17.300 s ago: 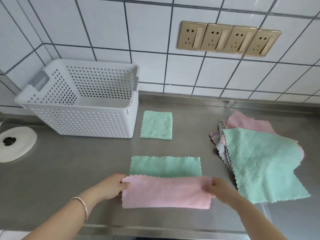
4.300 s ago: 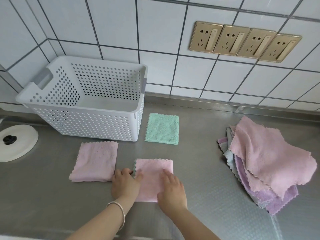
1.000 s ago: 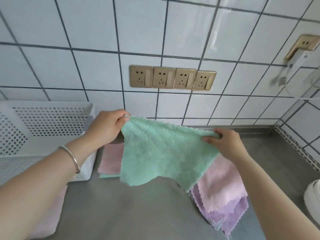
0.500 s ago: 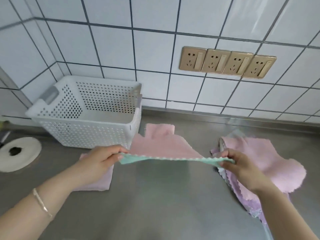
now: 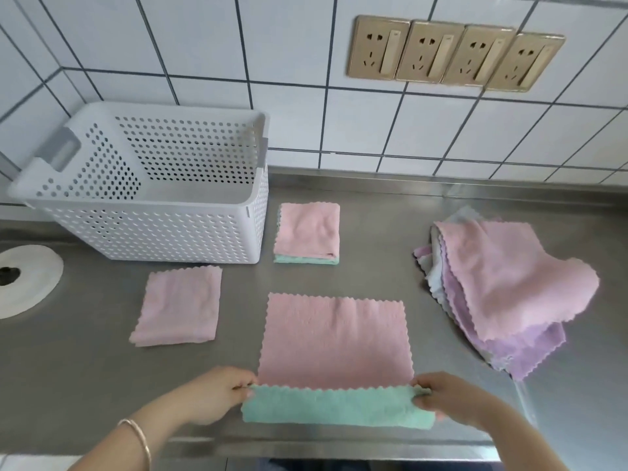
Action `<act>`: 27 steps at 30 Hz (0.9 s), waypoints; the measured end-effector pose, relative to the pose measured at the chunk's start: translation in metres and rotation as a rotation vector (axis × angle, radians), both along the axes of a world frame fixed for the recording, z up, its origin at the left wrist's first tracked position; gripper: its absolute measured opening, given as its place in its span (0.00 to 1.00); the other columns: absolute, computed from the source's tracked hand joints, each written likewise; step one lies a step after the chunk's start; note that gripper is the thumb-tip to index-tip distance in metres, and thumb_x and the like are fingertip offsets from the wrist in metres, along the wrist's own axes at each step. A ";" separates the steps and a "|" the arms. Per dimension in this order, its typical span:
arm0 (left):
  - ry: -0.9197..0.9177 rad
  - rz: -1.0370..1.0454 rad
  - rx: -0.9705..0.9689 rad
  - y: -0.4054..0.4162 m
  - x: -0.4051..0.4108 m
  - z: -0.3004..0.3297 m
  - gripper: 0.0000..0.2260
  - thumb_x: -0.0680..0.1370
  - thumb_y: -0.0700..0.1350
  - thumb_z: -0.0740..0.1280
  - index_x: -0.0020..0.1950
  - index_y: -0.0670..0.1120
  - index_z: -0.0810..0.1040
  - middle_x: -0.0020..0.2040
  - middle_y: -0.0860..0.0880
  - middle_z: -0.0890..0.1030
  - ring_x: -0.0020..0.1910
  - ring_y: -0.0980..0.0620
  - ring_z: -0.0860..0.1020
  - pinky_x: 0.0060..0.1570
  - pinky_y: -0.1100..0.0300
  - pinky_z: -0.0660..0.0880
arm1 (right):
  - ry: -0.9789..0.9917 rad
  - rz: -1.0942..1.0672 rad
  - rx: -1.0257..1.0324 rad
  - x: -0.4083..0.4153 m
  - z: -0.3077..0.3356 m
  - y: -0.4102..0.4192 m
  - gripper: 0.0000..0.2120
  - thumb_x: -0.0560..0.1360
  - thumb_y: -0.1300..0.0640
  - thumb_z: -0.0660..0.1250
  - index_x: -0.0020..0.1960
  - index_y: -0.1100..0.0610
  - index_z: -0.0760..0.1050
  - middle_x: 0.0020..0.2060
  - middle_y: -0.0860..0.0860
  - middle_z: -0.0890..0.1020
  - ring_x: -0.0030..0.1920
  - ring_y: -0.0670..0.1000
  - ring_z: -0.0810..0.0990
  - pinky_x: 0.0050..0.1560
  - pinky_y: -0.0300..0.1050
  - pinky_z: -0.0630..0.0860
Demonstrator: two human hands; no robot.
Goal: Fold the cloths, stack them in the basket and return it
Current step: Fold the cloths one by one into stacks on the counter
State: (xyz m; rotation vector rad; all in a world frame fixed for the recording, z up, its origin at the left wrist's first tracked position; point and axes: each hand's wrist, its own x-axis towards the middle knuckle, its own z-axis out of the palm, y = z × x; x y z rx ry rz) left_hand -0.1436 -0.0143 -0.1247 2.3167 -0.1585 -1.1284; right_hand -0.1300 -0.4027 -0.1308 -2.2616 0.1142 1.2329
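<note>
A two-sided cloth point(image 5: 334, 338), pink on top and green beneath, lies flat on the steel counter point(image 5: 373, 232). Its near edge is turned up, showing a green strip. My left hand point(image 5: 217, 394) pinches the near left corner and my right hand point(image 5: 445, 397) pinches the near right corner. A folded pink cloth point(image 5: 178, 305) lies to the left. A folded stack point(image 5: 307, 232), pink over green, sits beside the white perforated basket point(image 5: 153, 232), which holds no cloths. A pile of unfolded pink and purple cloths point(image 5: 503, 287) lies at the right.
A white round lid point(image 5: 25, 280) sits at the far left of the counter. A tiled wall with a row of gold sockets point(image 5: 452, 52) rises behind. The counter's front edge runs just below my hands.
The cloth I held stretched in the air half a second ago now lies flat on the counter, and its near edge is lifted and turned over in both hands.
</note>
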 end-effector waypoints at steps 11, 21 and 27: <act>-0.239 0.400 0.093 -0.034 0.080 -0.022 0.08 0.80 0.45 0.58 0.46 0.47 0.75 0.45 0.46 0.79 0.43 0.50 0.73 0.39 0.59 0.64 | -0.346 -0.416 -0.055 0.067 -0.020 0.018 0.13 0.74 0.59 0.65 0.32 0.51 0.70 0.29 0.50 0.74 0.32 0.51 0.70 0.31 0.43 0.63; -0.322 0.492 0.235 -0.040 0.101 -0.044 0.11 0.80 0.44 0.57 0.38 0.46 0.67 0.46 0.38 0.79 0.48 0.40 0.76 0.39 0.57 0.62 | -0.450 -0.308 -0.208 0.093 -0.033 0.022 0.09 0.76 0.52 0.61 0.39 0.51 0.67 0.36 0.53 0.77 0.39 0.55 0.74 0.34 0.45 0.65; -0.350 0.453 0.311 -0.044 0.108 -0.047 0.10 0.81 0.46 0.55 0.50 0.41 0.72 0.49 0.38 0.80 0.49 0.40 0.76 0.39 0.57 0.64 | -0.436 -0.335 -0.250 0.100 -0.040 0.021 0.10 0.76 0.49 0.62 0.38 0.52 0.68 0.37 0.53 0.77 0.38 0.54 0.72 0.33 0.44 0.65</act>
